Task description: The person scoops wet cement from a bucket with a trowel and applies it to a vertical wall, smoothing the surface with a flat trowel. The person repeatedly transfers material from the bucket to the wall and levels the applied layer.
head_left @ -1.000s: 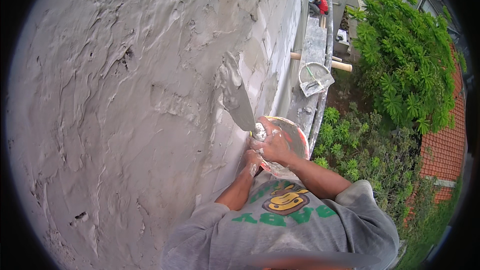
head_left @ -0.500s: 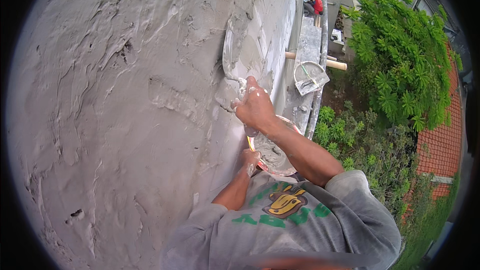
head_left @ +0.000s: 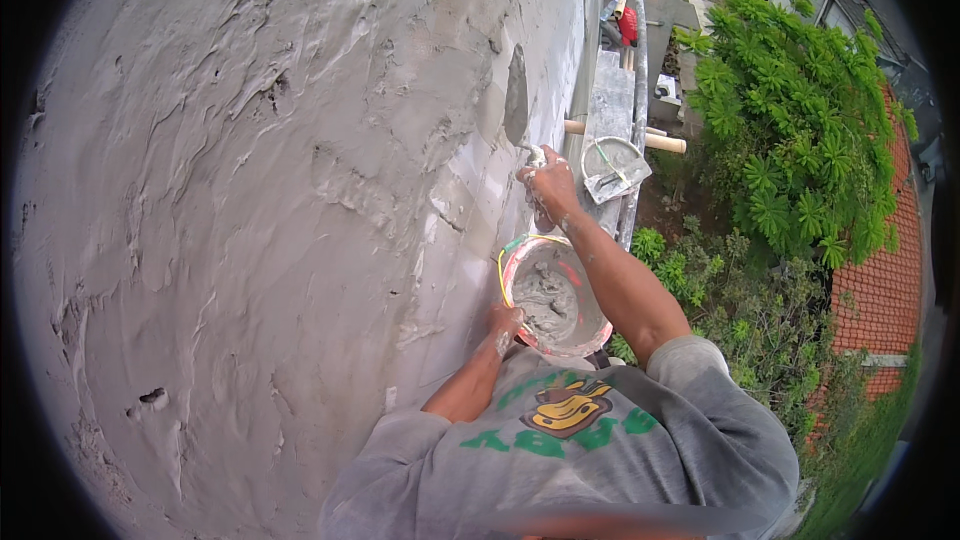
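Observation:
My right hand [head_left: 551,187] is closed round the handle of a trowel [head_left: 516,100], whose grey pointed blade stands upright close to the wall. Whether the blade touches the wall I cannot tell. Close to my body, my left hand [head_left: 504,321] grips the rim of a round bucket [head_left: 592,345]. Wet grey mortar [head_left: 545,302] lies inside it, and a yellow handle [head_left: 501,278] hangs along its left side. Wet, ridged plaster covers much of the wall [head_left: 250,240] to my left; a paler strip runs along its right part.
Beyond my right hand a narrow scaffold plank [head_left: 612,90] runs away along the wall. On it are a second bucket [head_left: 590,172] and a flat grey board [head_left: 618,180]. Bamboo poles [head_left: 665,143] cross under it. Trees [head_left: 780,130] and a tiled roof [head_left: 870,290] lie below, right.
My right hand and the trowel have moved right, away from the wall's plastered part, and the blade has turned edge-on. More of the bucket shows; my left hand stays on its rim.

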